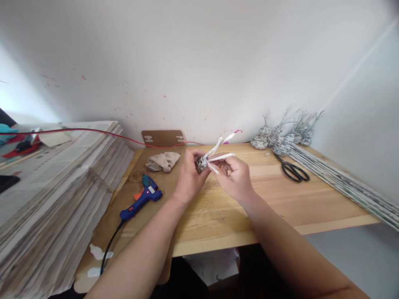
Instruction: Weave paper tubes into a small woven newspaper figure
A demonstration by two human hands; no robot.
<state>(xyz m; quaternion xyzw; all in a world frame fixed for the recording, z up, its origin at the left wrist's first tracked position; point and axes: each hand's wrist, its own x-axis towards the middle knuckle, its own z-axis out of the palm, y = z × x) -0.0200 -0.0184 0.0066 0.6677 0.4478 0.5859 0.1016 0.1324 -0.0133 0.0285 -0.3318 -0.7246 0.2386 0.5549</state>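
Observation:
Near the middle of the view, my left hand [189,174] is closed around a small woven paper piece [202,163], mostly hidden by the fingers. White rolled paper strips [216,147] stick up and to the right from it. My right hand [234,174] is beside it, its fingers pinched on a paper strip [213,167] at the piece's right side. Another white strip [222,157] passes above the right fingers. Both hands are above the wooden table [218,224].
A blue glue gun [140,203] and a crumpled cloth [162,161] lie on a brown board at left, beside stacked newspapers [93,195]. Black scissors [294,171], woven paper gourds [280,143] and long paper rods [343,185] are at right.

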